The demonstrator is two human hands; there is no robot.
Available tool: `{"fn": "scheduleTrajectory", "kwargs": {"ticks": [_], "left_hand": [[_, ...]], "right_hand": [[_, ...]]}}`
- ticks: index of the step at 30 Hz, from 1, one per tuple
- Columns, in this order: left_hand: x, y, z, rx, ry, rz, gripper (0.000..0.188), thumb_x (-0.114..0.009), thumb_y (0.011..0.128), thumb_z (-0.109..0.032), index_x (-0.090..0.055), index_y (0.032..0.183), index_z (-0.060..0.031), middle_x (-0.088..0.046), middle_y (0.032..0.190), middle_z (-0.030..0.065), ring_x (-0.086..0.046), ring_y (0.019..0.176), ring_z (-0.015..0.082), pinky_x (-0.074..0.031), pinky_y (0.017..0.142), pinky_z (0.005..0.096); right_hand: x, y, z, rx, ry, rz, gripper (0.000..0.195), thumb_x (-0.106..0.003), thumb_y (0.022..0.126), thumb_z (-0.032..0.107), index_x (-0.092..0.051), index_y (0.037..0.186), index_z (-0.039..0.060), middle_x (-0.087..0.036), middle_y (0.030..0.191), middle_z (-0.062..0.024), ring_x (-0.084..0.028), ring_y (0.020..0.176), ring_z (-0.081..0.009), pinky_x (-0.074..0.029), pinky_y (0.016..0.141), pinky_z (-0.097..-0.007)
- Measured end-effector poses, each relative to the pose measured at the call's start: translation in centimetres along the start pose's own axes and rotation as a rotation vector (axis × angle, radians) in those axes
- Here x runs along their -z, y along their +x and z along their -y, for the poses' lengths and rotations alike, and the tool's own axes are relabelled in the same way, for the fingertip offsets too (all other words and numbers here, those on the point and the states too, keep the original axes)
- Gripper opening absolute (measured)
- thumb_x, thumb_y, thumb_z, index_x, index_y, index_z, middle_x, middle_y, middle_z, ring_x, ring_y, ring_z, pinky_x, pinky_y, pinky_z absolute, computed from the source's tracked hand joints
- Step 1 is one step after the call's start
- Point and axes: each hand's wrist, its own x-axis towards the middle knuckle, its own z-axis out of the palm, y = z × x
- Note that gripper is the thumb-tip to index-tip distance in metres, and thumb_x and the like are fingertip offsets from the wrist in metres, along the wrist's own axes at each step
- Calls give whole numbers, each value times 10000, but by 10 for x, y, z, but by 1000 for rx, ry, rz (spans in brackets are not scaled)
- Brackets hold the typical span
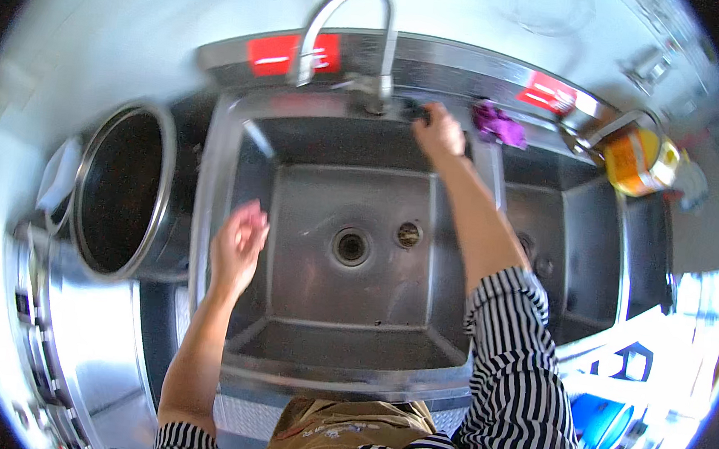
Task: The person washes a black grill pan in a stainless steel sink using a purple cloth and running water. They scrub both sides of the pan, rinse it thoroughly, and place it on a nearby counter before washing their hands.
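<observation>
My right hand [441, 132] reaches to the back ledge of a stainless steel sink [354, 208], right of the tap's base. Its fingers are around a small black object [416, 109], blurred and partly covered by the hand. My left hand [240, 243] hangs over the basin's left wall, palm up, fingers loosely curled and holding nothing. A gooseneck tap [388, 41] arches above the back rim. In the basin floor are a round drain [352, 247] and, to its right, a small round metal piece [408, 234].
A crumpled purple cloth [500, 124] lies on the ledge between the basins. To the right are a second basin [588, 244] and a yellow container [640, 162]. A large steel pot [167, 188] stands left of the sink. Red labels [272, 53] with writing mark the backsplash.
</observation>
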Motion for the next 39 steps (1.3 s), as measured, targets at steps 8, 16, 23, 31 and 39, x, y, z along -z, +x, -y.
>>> {"fn": "scheduleTrajectory", "kwargs": {"ticks": [8,16,23,31,39], "left_hand": [[-113,293,35,-366,-149,228,565,-445,1048,-433,-427,1453,-40,-414,1532,98,-405,1390,326,-348,1137,417],[-119,266,18,-49,-319,331,818,-446,985,-611,-263,1526,-24,-357,1557,195,-371,1422,355,-307,1153,510],[-130,149,10,260,-1017,426,793,-390,983,-646,-316,1532,-80,-433,1502,165,-435,1356,336,-293,1168,474],[-95,151,-5,481,-1113,-81,597,-488,1025,-450,-379,1490,-92,-480,1440,144,-432,1361,331,-356,1136,467],[-90,141,49,350,-1085,216,581,-469,1004,-244,-312,1526,-41,-380,1537,170,-355,1433,269,-326,1161,384]], "right_hand": [[-20,-133,75,-152,414,219,374,-705,845,347,-675,1118,93,-723,957,-146,-691,939,-325,-550,838,-444],[-74,-142,94,-190,671,48,335,-692,833,269,-684,1110,81,-685,1020,-205,-640,1031,-379,-522,910,-437],[-73,-140,178,-7,562,-148,276,-673,838,279,-703,1013,68,-613,1135,-271,-620,1111,-393,-519,952,-444],[-85,-147,195,94,785,-95,318,-553,934,144,-658,1231,101,-688,1146,-195,-670,1058,-308,-514,931,-418],[-99,-126,200,-24,944,48,338,-522,974,125,-597,1300,81,-615,1284,-151,-560,1174,-274,-411,1006,-425]]}}
